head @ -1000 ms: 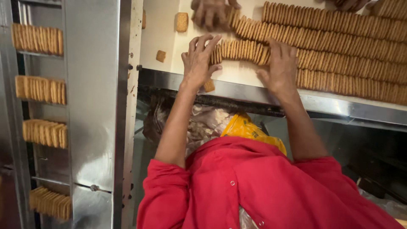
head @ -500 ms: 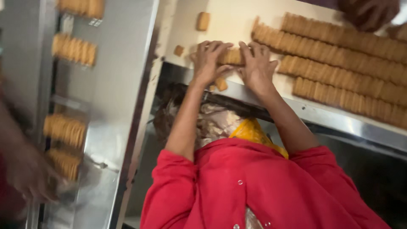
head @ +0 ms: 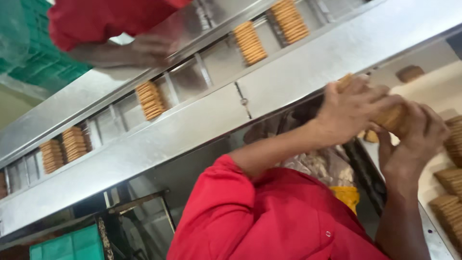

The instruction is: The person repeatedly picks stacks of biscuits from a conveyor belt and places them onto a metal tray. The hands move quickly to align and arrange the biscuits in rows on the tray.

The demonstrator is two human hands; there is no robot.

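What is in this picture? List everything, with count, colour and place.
steel frame: one, silver, diagonal across the middle
biscuit stacks: at least five, tan, in the frame's slots
biscuit rows: several, tan, right edge
crates: two, green, bottom left and top left
other person's hand: one, red sleeve, top left
held biscuit stack: one, tan, between both hands
left hand: one, red sleeve, gripping the held stack
right hand: one, gripping it opposite
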